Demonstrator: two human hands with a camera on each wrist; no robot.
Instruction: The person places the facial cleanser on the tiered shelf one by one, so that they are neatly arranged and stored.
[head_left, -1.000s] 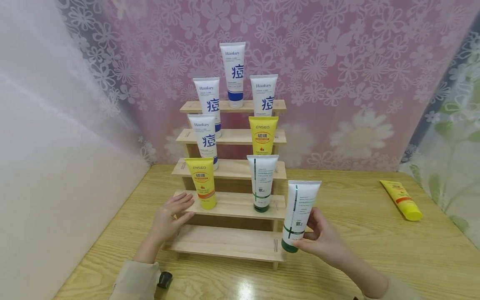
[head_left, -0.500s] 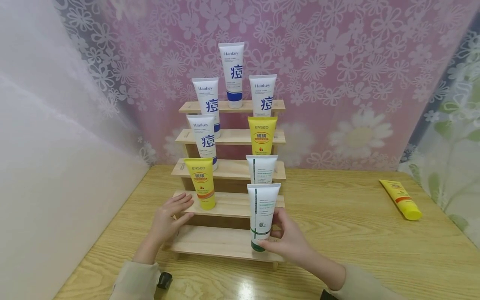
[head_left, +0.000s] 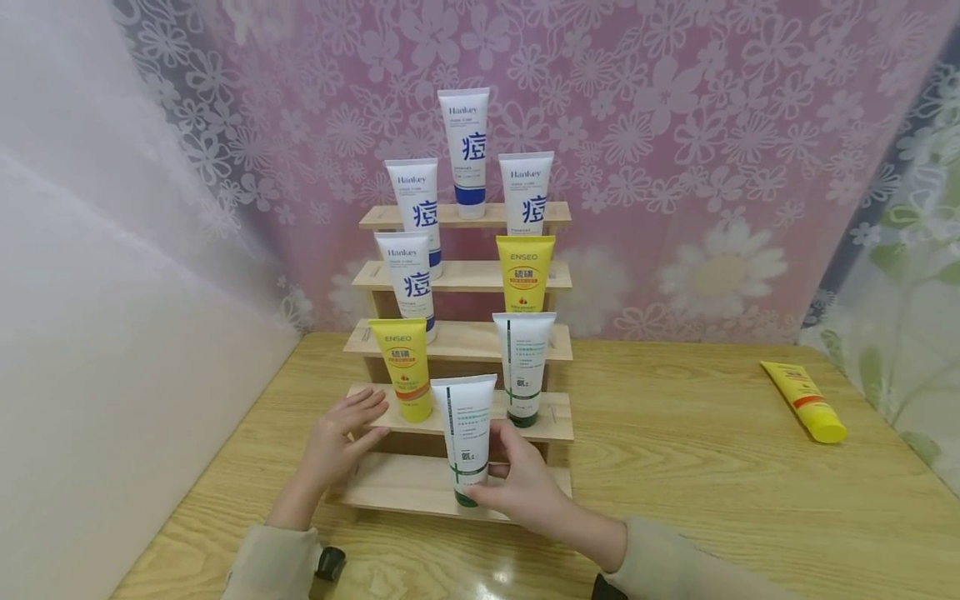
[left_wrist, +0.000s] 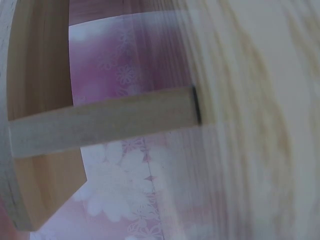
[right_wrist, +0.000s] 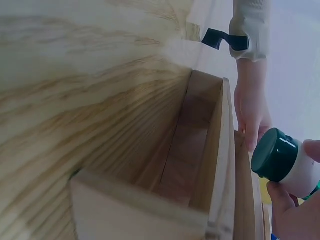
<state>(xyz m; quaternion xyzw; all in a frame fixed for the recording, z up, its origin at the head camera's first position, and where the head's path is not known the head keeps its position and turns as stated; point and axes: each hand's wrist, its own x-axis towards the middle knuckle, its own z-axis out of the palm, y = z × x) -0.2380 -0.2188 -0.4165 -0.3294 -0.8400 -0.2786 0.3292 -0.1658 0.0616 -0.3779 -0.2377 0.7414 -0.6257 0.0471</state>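
Observation:
My right hand (head_left: 525, 487) holds a white squeeze tube (head_left: 465, 429) with a green cap (right_wrist: 274, 155), fingers and thumb around its lower part. The tube stands upright in the head view, cap down, overlapping the bottom step of a wooden tiered rack (head_left: 397, 483). In the right wrist view the cap shows close beside the rack. My left hand (head_left: 341, 437) rests its fingers on the left end of the second-lowest step, beside a yellow tube (head_left: 407, 371). Only wood and background fill the left wrist view; no hand shows there.
Another white-and-green tube (head_left: 524, 367) stands on the right of the second-lowest step. Above are a second yellow tube (head_left: 525, 271) and several white-and-blue tubes (head_left: 464, 150). A yellow tube (head_left: 804, 402) lies on the table (head_left: 675, 433) at right. A flowered curtain (head_left: 675, 167) hangs behind.
My right hand has carried the white tube leftward, from the right of the rack to in front of the bottom step's middle. The left hand has stayed in place.

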